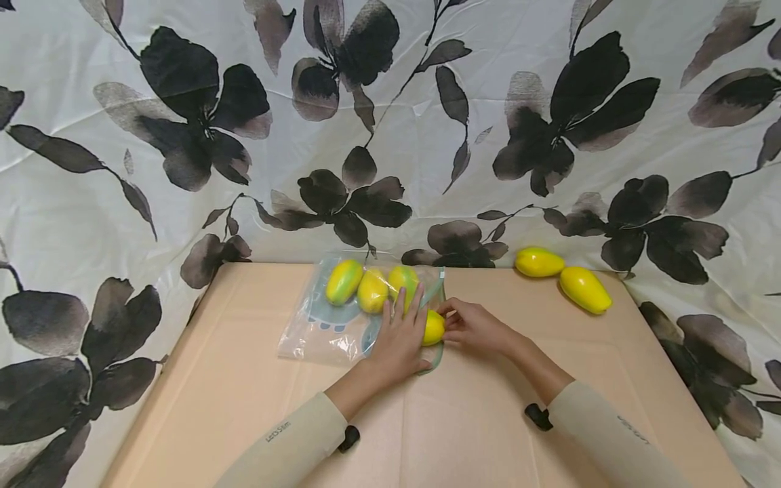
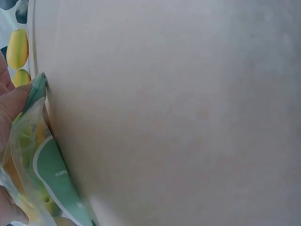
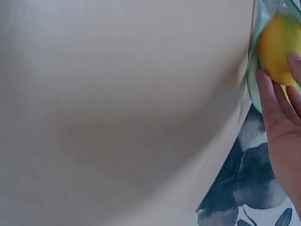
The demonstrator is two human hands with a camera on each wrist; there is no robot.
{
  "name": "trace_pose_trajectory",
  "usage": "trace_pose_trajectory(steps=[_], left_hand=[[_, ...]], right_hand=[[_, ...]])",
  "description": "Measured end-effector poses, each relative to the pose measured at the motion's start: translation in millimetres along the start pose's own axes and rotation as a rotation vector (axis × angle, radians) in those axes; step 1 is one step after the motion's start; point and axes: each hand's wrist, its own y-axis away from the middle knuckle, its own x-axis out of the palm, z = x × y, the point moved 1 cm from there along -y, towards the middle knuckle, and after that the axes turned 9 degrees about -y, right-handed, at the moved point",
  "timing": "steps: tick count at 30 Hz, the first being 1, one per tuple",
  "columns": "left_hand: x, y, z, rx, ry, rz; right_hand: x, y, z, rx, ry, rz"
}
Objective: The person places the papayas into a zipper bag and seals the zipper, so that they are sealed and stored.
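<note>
Sleeves (image 1: 287,444) up front, pale ones, and beyond them both hands meet at the mouth of a clear bag (image 1: 305,342) lying on the table (image 1: 488,420). Left hand (image 1: 395,342) spread over the bag, fingers straight, thumb by the green rim (image 3: 248,84); whether that thumb pinches the plastic, I can't tell. Right hand (image 1: 478,325) has its fingers and thumb about the end of a yellow fruit (image 1: 434,329), and that fruit sits right in the mouth, between the hands! Three fruits (image 1: 373,291) lie deeper in the bag, side by side, and a loose pair (image 1: 584,289) rests by the far right corner.

Looks like an easing-in job, this one. Good form: rim lifted wide, left hand pinning the bag just firmly enough to stop it sliding, fruit pushed low and level, never forced. Watch that rim, it could fold under and snag! Best lane, I'd say, is the near side, below the three.
</note>
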Motion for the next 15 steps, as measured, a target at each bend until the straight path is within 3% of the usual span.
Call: trace_pose_trajectory(steps=[8,15], left_hand=[[-1.5,2.1,0.0,0.020,-0.025,-0.045],[-4.2,4.9,0.4,0.049,-0.038,-0.085]], right_hand=[[17,-3.4,-1,-0.038,-0.030,-0.091],[30,-5.9,5,-0.041,-0.046,-0.108]])
